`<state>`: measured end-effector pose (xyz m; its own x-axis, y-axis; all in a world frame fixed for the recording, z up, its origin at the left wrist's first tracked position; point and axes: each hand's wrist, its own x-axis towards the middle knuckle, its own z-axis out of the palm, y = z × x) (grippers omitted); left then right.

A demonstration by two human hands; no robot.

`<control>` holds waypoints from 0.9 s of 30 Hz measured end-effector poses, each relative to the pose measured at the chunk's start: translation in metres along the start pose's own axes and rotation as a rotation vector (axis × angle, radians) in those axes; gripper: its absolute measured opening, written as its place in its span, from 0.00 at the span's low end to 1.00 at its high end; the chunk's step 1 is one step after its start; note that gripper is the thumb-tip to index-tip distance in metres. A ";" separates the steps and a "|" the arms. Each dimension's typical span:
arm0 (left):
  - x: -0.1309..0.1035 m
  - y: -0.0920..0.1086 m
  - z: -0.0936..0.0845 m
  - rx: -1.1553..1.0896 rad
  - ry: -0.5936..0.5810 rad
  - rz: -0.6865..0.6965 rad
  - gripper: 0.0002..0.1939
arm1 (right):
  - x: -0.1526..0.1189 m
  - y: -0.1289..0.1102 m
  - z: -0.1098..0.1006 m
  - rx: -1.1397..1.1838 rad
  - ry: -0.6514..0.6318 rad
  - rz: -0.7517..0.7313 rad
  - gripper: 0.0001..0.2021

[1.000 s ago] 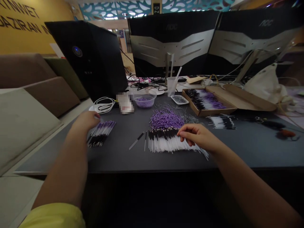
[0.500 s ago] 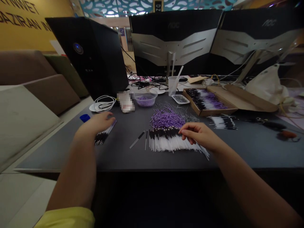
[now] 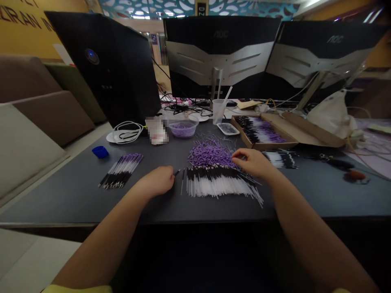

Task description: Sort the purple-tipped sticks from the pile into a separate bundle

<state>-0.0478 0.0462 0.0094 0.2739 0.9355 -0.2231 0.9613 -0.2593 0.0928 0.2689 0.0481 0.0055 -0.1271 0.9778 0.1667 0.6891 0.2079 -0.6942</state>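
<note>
Two bare hands are stretched over the grey desk [image 3: 220, 211]; directions are taken from the row of black-and-white sticks [image 3: 214, 187], with twelve o'clock pointing away from the person. At nine o'clock, the left hand [image 3: 159, 180] is rested low over the desk, its fingers bent narrow at a thin dark stick [image 3: 177, 172]. Its black end is left showing past the fingertips; whether it is gripped or merely touched cannot be made out. Between that hand and the row, a lone stick [image 3: 182, 182] is laid.

At about two o'clock, the right hand [image 3: 251, 161] is held at the right edge of the purple pile [image 3: 209, 152], which is heaped at twelve o'clock against the row. Its thumb and forefinger are drawn close together; whether anything is pinched there cannot be told.

Farther out at nine o'clock, a bundle of purple-ended sticks [image 3: 122, 171] is laid on a slant, with a blue cap [image 3: 100, 152] set just beyond it. A clear bowl [image 3: 183, 129] of purple pieces is placed at eleven o'clock, and an uncovered carton [image 3: 253, 143], filled with sticks, at one.
</note>
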 end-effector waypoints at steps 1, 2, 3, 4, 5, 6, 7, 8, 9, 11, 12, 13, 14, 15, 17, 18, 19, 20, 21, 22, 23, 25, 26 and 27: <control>0.000 0.001 -0.001 -0.001 0.000 0.000 0.11 | 0.005 0.001 -0.001 -0.099 0.010 -0.022 0.08; -0.001 0.001 -0.001 -0.002 0.001 0.003 0.11 | 0.010 0.001 -0.001 -0.182 0.009 -0.048 0.08; -0.001 0.002 -0.002 -0.005 0.004 0.008 0.11 | 0.015 0.001 0.000 -0.248 -0.006 -0.070 0.08; -0.001 0.002 -0.002 -0.009 0.010 0.012 0.11 | 0.020 0.001 0.001 -0.296 -0.033 -0.086 0.08; 0.000 0.002 -0.002 -0.016 0.015 0.011 0.10 | 0.024 0.001 0.003 -0.334 -0.065 -0.094 0.08; 0.001 0.002 -0.001 -0.026 0.018 0.006 0.10 | 0.028 0.001 0.005 -0.371 -0.097 -0.097 0.08; 0.002 0.001 0.000 -0.036 0.020 -0.003 0.10 | 0.031 0.001 0.007 -0.415 -0.125 -0.097 0.08; 0.004 0.000 0.001 -0.045 0.022 -0.015 0.10 | 0.034 0.001 0.010 -0.463 -0.145 -0.093 0.08; 0.006 -0.002 0.002 -0.051 0.026 -0.026 0.10 | 0.035 0.000 0.013 -0.509 -0.155 -0.085 0.07; 0.010 -0.005 0.004 -0.056 0.042 -0.028 0.10 | 0.036 0.000 0.017 -0.579 -0.153 -0.068 0.06; 0.012 -0.007 0.005 -0.056 0.053 -0.021 0.10 | 0.036 0.000 0.019 -0.595 -0.146 -0.061 0.06; 0.013 -0.008 0.005 -0.055 0.063 -0.014 0.09 | 0.035 0.000 0.021 -0.599 -0.138 -0.057 0.06; 0.014 -0.009 0.006 -0.054 0.068 -0.006 0.09 | 0.034 0.000 0.021 -0.599 -0.133 -0.057 0.06; 0.015 -0.010 0.006 -0.051 0.071 -0.002 0.09 | 0.034 0.000 0.022 -0.598 -0.128 -0.060 0.06; 0.015 -0.010 0.006 -0.040 0.070 0.004 0.09 | 0.032 0.001 0.021 -0.593 -0.118 -0.072 0.06; 0.014 -0.010 0.006 -0.033 0.067 0.011 0.09 | 0.031 0.002 0.020 -0.591 -0.115 -0.078 0.06; 0.014 -0.010 0.006 -0.024 0.065 0.019 0.09 | 0.030 0.002 0.019 -0.584 -0.109 -0.088 0.06; 0.013 -0.009 0.005 -0.016 0.063 0.028 0.09 | 0.029 0.003 0.018 -0.568 -0.093 -0.101 0.06; 0.013 -0.009 0.005 -0.008 0.059 0.035 0.09 | 0.028 0.004 0.016 -0.540 -0.068 -0.117 0.06; 0.012 -0.008 0.004 -0.001 0.054 0.038 0.09 | 0.027 0.005 0.015 -0.500 -0.035 -0.134 0.07; 0.011 -0.008 0.004 0.003 0.049 0.036 0.09 | 0.025 0.005 0.013 -0.452 0.002 -0.153 0.07; 0.009 -0.008 0.003 0.002 0.041 0.027 0.10 | 0.020 0.006 0.011 -0.345 0.071 -0.182 0.07; 0.009 -0.009 0.003 0.000 0.038 0.021 0.10 | 0.017 0.006 0.011 -0.298 0.094 -0.186 0.08; 0.008 -0.010 0.002 -0.002 0.035 0.014 0.10 | 0.014 0.006 0.010 -0.256 0.110 -0.187 0.08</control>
<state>-0.0548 0.0561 0.0048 0.2857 0.9397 -0.1878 0.9575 -0.2716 0.0973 0.2639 0.0633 -0.0035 -0.2001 0.9116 0.3592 0.8196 0.3566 -0.4485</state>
